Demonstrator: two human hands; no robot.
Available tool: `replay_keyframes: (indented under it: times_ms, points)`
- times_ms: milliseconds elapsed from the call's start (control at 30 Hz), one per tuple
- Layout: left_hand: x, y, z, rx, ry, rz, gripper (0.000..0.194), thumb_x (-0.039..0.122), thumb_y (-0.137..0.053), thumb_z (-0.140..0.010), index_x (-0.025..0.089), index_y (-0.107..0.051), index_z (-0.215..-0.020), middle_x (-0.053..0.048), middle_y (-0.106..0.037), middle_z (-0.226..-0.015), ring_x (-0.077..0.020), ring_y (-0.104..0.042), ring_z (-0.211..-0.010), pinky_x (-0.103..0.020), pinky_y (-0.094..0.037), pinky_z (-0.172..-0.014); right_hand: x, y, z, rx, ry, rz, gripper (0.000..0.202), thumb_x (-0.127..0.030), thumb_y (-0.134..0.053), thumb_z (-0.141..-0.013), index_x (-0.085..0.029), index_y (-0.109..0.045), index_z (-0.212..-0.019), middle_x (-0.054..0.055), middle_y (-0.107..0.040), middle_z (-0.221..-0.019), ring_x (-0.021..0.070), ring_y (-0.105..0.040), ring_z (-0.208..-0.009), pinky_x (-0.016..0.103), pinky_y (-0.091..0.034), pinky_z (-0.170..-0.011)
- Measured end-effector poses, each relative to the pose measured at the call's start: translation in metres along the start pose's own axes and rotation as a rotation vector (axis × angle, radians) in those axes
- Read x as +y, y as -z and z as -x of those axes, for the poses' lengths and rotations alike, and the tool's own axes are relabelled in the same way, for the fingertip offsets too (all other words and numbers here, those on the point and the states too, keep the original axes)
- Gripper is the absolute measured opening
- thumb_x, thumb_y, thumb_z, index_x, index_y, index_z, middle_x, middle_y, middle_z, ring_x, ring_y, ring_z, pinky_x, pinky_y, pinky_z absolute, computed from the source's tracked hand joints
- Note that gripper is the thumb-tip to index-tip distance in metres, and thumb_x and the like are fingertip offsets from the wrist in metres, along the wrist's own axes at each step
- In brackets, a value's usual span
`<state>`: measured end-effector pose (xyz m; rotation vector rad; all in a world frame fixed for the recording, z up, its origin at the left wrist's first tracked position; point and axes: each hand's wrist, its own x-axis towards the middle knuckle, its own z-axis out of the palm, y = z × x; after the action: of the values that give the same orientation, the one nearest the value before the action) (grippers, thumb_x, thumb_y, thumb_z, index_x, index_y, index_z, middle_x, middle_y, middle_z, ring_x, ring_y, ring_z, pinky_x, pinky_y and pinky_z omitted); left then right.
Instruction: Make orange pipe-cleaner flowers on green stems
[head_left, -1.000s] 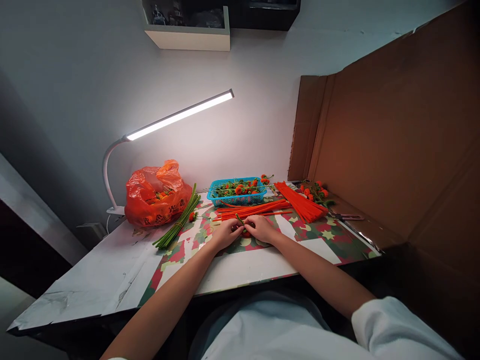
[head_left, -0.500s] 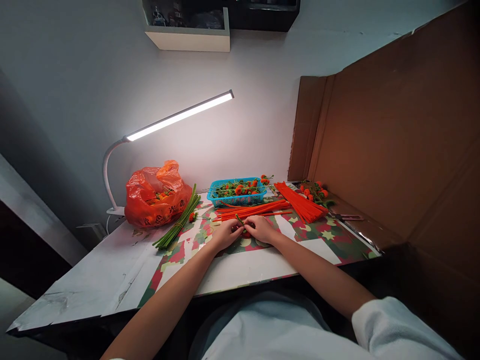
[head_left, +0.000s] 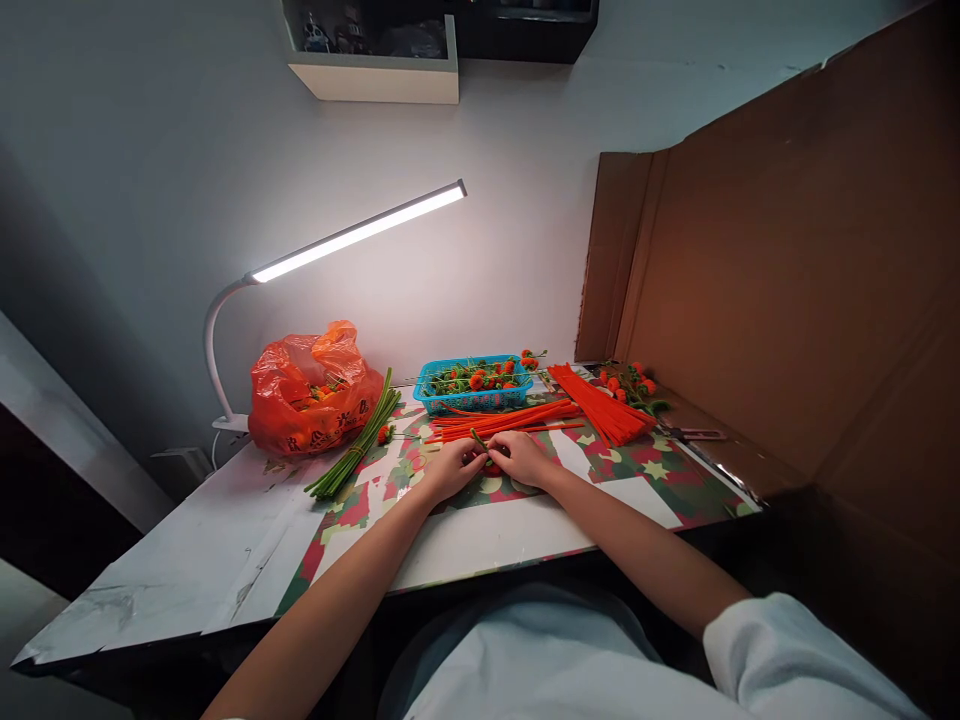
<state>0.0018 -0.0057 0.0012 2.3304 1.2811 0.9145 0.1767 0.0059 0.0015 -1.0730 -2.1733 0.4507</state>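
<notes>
My left hand (head_left: 453, 469) and my right hand (head_left: 520, 458) meet over the patterned table covering, fingertips nearly touching. Both are closed around a small piece with a green tip (head_left: 478, 438) and some red below it, mostly hidden by the fingers. Just beyond them lie loose red pipe-cleaner-like stems (head_left: 510, 418). A thicker red bundle (head_left: 604, 408) sits to the right. Behind stands a blue basket (head_left: 472, 403) of red flowers with green stems. Left of my hands are a single red flower (head_left: 385, 435) and a tied bundle of green stems (head_left: 356, 447).
An orange plastic bag (head_left: 311, 400) stands at the back left beside a lit lamp (head_left: 360, 232). More red flowers (head_left: 630, 383) lie at the back right, near a cutter (head_left: 697, 435). A tall cardboard sheet (head_left: 780, 260) borders the right side.
</notes>
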Motion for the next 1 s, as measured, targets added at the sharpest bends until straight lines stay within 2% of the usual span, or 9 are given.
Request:
replay_keyframes:
  times_ms: [1000]
  points:
    - [-0.0008, -0.0012, 0.0001, 0.006, 0.002, -0.014, 0.022, 0.032, -0.050, -0.083, 0.016, -0.062, -0.073, -0.001, -0.062, -0.067, -0.0139, -0.053, -0.060, -0.023, -0.041, -0.056, 0.0025, -0.0010, -0.0007, 0.008, 0.004, 0.004, 0.013, -0.014, -0.056, -0.079, -0.018, -0.069, -0.080, 0.003, -0.070, -0.079, 0.0162, -0.060, -0.073, 0.024, -0.040, -0.067]
